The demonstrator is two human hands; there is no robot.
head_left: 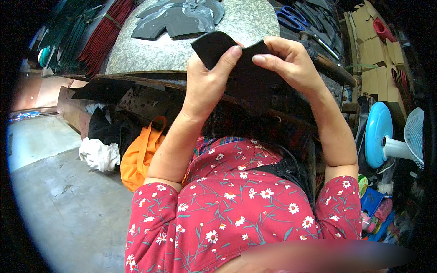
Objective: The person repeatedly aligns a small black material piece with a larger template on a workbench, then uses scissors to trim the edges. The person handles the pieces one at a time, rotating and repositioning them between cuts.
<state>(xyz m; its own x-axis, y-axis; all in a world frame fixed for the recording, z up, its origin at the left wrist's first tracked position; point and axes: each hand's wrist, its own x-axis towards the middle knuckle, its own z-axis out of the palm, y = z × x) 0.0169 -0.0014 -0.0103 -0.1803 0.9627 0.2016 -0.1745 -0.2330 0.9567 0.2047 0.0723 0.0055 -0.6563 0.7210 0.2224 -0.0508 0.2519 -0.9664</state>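
Between both hands, over the front edge of the workbench, I hold a bent black sheet piece (217,48); its material I cannot make out. My left hand (211,75) is closed on its left part, the thumb pressed on the face near the middle. My right hand (291,61) pinches its right part between thumb and fingers. The lower part of the piece blends into the dark space under the bench. Just beyond my hands, flat dark grey cut pieces (175,20) smeared with a whitish, glue-like paste lie on a speckled stone slab (129,54).
Blue-handled scissors (291,19) lie right of the slab, near a hammer-like wooden handle (334,68). Bundled dark red strips (104,38) lie at the far left. An orange bag (139,159) and white cloth (99,154) sit left of me. A blue-and-white fan (378,134) stands right.
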